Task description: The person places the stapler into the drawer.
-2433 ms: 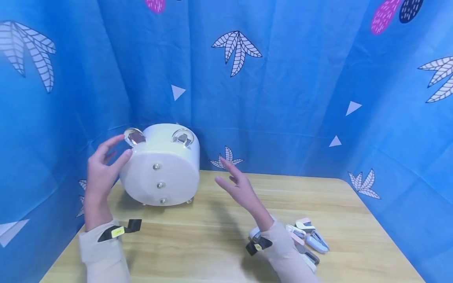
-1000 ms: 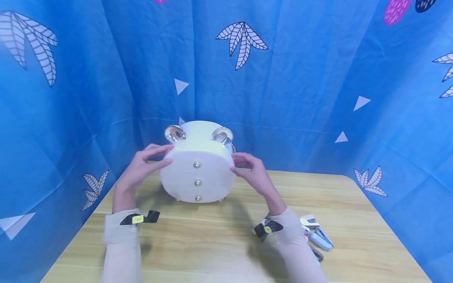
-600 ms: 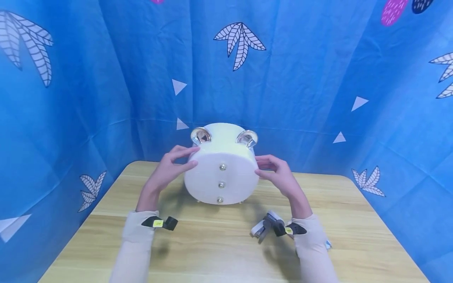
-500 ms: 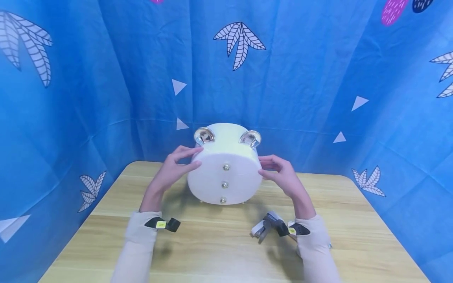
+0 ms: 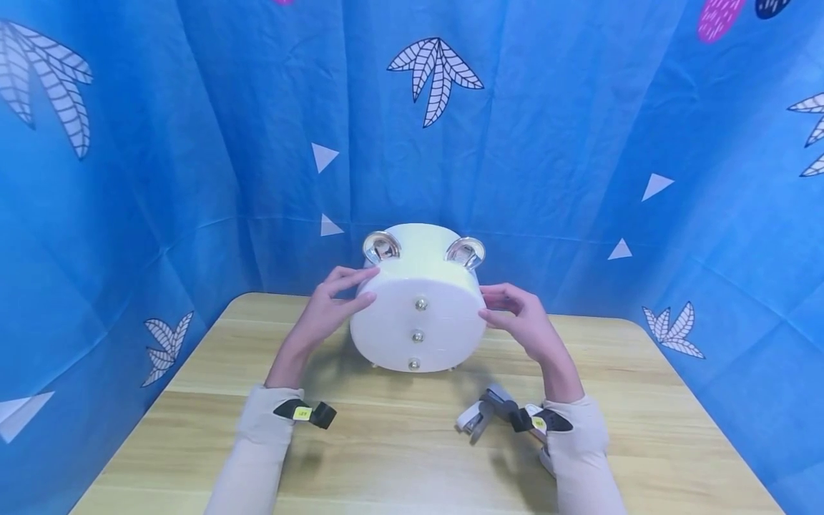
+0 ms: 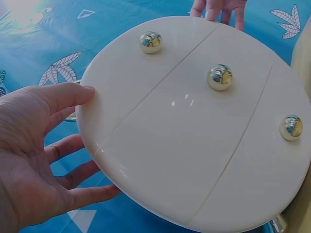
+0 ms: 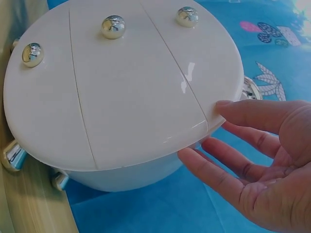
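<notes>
A white, rounded box (image 5: 386, 332) with three small drawers, each with a round metallic knob (image 5: 418, 336), stands on short feet on the table, its front facing me. Two shiny ear-shaped pieces (image 5: 465, 252) stick up from its top. My left hand (image 5: 327, 309) holds its left side, thumb at the front edge and the other fingers around the side. On the opposite side, my right hand (image 5: 524, 325) grips the box likewise; in the right wrist view its thumb (image 7: 243, 111) touches the front rim. All three drawers are closed flush.
Small staplers (image 5: 474, 417) in grey and white lie on the wooden table (image 5: 386, 458) at the right, partly hidden by my right wrist and sleeve. Blue patterned curtain (image 5: 547, 143) hangs behind the table and along both sides.
Both hands have come onto the box's sides; the right hand was apart from it at first. The box has moved from the left to the table's middle and now faces me squarely.
</notes>
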Tool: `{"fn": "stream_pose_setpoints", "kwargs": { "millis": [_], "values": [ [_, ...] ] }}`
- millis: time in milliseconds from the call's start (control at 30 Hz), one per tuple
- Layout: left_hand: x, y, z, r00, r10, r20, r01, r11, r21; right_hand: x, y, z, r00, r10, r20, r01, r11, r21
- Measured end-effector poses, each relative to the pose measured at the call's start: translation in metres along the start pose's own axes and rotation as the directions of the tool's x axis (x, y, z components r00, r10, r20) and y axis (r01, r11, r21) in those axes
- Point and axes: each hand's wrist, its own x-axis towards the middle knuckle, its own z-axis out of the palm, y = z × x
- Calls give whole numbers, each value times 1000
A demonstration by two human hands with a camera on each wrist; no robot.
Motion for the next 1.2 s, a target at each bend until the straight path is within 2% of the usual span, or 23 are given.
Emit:
{"fn": "stream_pose_setpoints", "kwargs": {
  "millis": [433, 600, 667, 767, 867, 933, 1033, 1100, 1200],
  "values": [
    [-1, 1, 17, 1000, -4, -23, 4, 1000, -17, -6, 1, -7, 999, 36, -32, -37, 999, -32],
    [-2, 4, 18, 999, -14, -48, 14, 1000, -1, -8, -1, -7, 999, 34, -41, -36, 998, -57],
    [-2, 5, 18, 997, -27, -66, 27, 1000, -4, -9, -4, -6, 998, 12, -63, -16, 998, -57],
    [-1, 7, 17, 993, -45, -112, 41, 998, -37, -11, -10, -3, 987, -63, -147, 61, 998, -22],
    [2, 7, 17, 986, -73, -152, 61, 995, -81, -13, -18, 4, 963, -126, -236, 148, 986, 80],
    [6, 7, 16, 982, -107, -158, 87, 988, -125, -13, -24, 10, 959, -133, -249, 178, 970, 168],
    [16, 7, 12, 976, -159, -146, 131, 974, -183, -12, -29, 23, 985, -75, -158, 125, 933, 337],
    [23, 9, 11, 974, -181, -134, 151, 967, -203, -10, -30, 33, 998, 5, -61, 20, 918, 396],
    [34, 13, 10, 973, -196, -119, 170, 964, -203, -7, -29, 50, 989, 127, 73, -146, 905, 399]
  ]
}}
